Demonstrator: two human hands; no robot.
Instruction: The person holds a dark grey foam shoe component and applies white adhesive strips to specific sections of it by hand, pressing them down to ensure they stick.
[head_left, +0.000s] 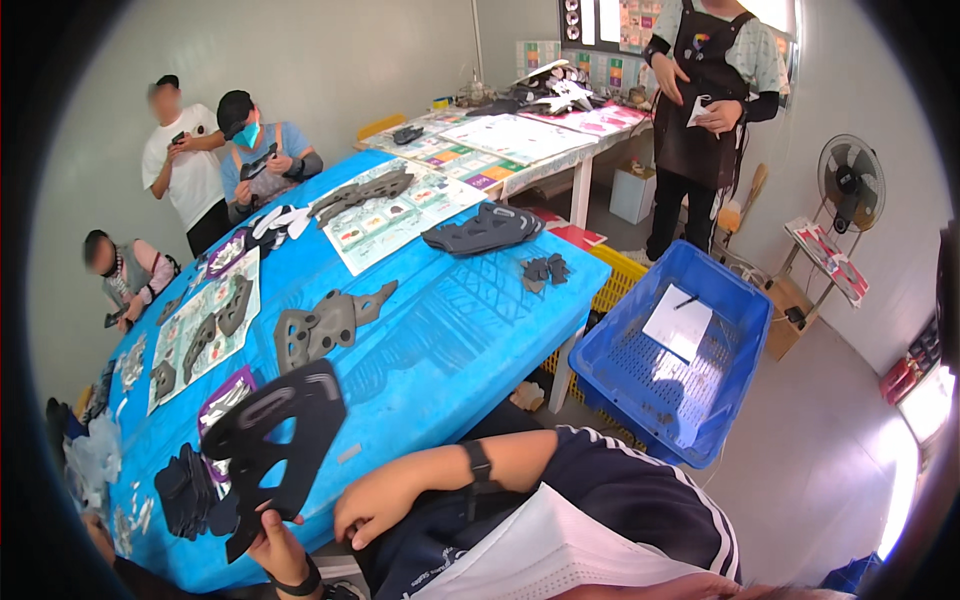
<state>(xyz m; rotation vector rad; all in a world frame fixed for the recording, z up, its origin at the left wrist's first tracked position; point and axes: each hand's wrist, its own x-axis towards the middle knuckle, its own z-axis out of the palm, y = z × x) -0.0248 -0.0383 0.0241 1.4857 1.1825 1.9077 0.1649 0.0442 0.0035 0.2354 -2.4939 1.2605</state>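
Observation:
My left hand [277,548] grips the narrow lower end of a black, flat, foam-like pad with cutouts [300,415], raised at a tilt over the near part of the blue-covered table [420,375]. Resting at the table's near edge, my right hand [375,503] has loosely bent fingers and nothing visible in it. Beside the raised pad lie a stack of black pieces [183,495] and a purple-rimmed tray [207,408] of white pieces, partly hidden by the pad. Farther along are a grey cut-out pad [335,325] and a black pad stack [485,230].
A blue crate [745,345] with paper and a pen stands right of the table. A person in a dark apron [705,100] is behind it, near a standing fan [850,185]. Several people are along the far left side; one in blue [285,140] handles a dark piece.

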